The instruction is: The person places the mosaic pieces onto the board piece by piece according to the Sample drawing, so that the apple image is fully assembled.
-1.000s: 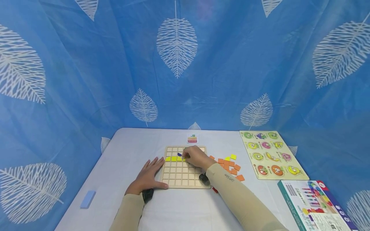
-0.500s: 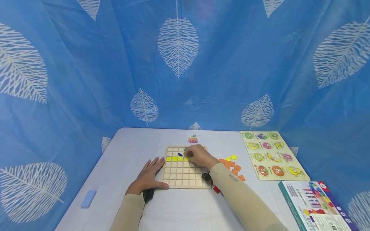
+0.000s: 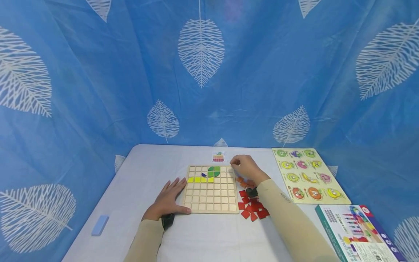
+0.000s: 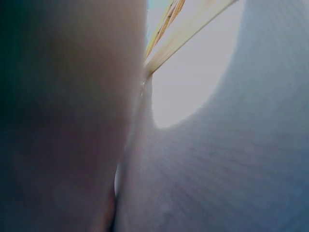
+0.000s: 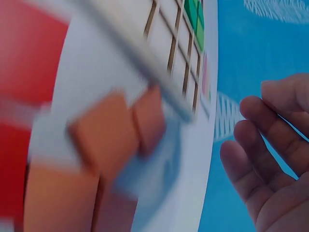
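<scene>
A wooden grid board (image 3: 209, 198) lies flat on the table. Across its upper left runs a row of yellow tiles (image 3: 197, 179), with a small dark blue piece (image 3: 203, 174) just above and green pieces (image 3: 211, 174) grouped to the right. My left hand (image 3: 168, 200) rests spread along the board's left side, thumb at the lower left corner. Over the board's upper right corner hovers my right hand (image 3: 248, 168), its fingers loosely bent; nothing shows between fingertips and thumb in the right wrist view. Orange tiles (image 5: 108, 133) lie below this hand.
Red tiles (image 3: 252, 208) are scattered right of the board. A small picture card (image 3: 218, 157) lies behind it. Farther right are a fruit puzzle board (image 3: 306, 176) and a printed box (image 3: 355, 233). At the left sits a light blue block (image 3: 99, 225). A blue curtain (image 3: 229, 109) hangs behind.
My right hand has moved off the yellow row, right and back to the board's corner, uncovering the green pieces and more red tiles. My left hand has stayed put.
</scene>
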`<state>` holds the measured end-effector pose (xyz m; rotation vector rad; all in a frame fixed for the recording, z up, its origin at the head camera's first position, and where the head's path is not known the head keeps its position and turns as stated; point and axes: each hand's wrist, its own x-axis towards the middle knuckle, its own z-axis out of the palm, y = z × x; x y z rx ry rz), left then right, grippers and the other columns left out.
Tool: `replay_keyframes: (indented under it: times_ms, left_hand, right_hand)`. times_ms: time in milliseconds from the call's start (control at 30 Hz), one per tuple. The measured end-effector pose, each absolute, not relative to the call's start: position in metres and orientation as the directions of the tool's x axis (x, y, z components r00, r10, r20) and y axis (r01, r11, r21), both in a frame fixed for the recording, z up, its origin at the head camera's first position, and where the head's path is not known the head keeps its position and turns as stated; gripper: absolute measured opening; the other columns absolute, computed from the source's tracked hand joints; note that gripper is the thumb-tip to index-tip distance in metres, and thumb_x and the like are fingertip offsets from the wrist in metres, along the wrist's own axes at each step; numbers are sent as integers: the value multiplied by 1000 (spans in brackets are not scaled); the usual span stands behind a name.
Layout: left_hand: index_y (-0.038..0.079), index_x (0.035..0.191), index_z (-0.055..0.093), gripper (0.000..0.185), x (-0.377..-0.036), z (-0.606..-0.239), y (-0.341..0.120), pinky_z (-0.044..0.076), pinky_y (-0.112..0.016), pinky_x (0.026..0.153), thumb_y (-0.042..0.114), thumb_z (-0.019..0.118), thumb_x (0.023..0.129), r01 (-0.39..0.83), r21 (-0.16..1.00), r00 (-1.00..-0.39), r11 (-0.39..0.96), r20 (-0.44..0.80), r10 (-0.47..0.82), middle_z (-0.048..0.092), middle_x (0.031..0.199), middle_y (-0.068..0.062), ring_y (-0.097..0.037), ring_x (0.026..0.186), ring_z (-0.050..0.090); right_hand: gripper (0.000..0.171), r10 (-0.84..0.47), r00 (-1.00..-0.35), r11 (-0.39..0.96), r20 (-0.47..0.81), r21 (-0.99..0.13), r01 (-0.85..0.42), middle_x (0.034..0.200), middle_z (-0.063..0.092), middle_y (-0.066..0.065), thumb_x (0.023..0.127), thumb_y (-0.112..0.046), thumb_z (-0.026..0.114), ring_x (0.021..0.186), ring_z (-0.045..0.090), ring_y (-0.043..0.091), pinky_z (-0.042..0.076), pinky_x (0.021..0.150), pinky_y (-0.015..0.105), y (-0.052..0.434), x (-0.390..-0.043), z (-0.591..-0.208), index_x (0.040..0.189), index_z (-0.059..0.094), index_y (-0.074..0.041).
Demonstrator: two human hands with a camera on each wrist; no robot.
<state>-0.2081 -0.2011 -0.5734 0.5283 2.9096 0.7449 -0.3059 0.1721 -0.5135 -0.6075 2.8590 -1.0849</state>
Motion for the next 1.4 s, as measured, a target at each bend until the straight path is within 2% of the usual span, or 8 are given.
replay_keyframes:
  times_ms: [300, 567, 700, 867, 1200, 1400]
  left_hand:
    - [13, 166, 34, 134, -208, -574, -201, 4, -50, 128, 79, 86, 61, 294, 484, -939, 824, -16, 344, 31, 170, -3, -25, 159, 15]
    - [14, 167, 34, 134, -207, -574, -200, 4, -51, 128, 78, 86, 62, 294, 489, -937, 821, -19, 348, 31, 170, -3, -26, 159, 16]
    - [13, 167, 34, 134, -208, -574, -200, 4, -51, 128, 78, 86, 62, 298, 486, -936, 822, -22, 352, 31, 170, -3, -27, 159, 16]
    - [13, 166, 34, 134, -208, -572, -200, 3, -50, 128, 77, 87, 62, 300, 493, -934, 816, -22, 357, 31, 170, -3, -27, 159, 16]
    - [13, 166, 34, 134, -207, -570, -201, 3, -50, 128, 77, 87, 61, 290, 509, -936, 810, -27, 351, 31, 170, -3, -27, 159, 16]
    - [13, 166, 34, 134, -208, -572, -201, 3, -50, 128, 77, 86, 62, 293, 502, -937, 814, -20, 349, 31, 170, -3, -26, 159, 16]
  right_hand:
    - [17, -301, -952, 727, 48, -635, -262, 108, 70, 7, 102, -8, 68, 106, 64, 30, 55, 95, 51, 219, -303, -515, 117, 75, -3]
    - [23, -289, -955, 752, -71, -634, -181, 119, 69, 13, 95, 0, 70, 114, 60, 36, 52, 99, 56, 262, -299, -518, 117, 75, -3]
    - [26, -281, -947, 778, -153, -615, -131, 115, 69, 11, 88, 2, 74, 111, 60, 35, 52, 100, 56, 274, -292, -519, 114, 75, -4]
    - [22, -273, -938, 808, -214, -579, -103, 109, 68, 8, 85, 1, 80, 105, 60, 32, 53, 99, 55, 281, -286, -522, 105, 76, -8]
    - [19, -234, -954, 829, -190, -551, -94, 105, 69, 7, 83, 3, 81, 108, 63, 32, 53, 99, 56, 281, -282, -531, 95, 74, -10]
    - [18, -199, -969, 834, -147, -544, -89, 98, 68, 4, 83, -1, 83, 95, 60, 28, 54, 91, 50, 275, -280, -534, 95, 74, -10]
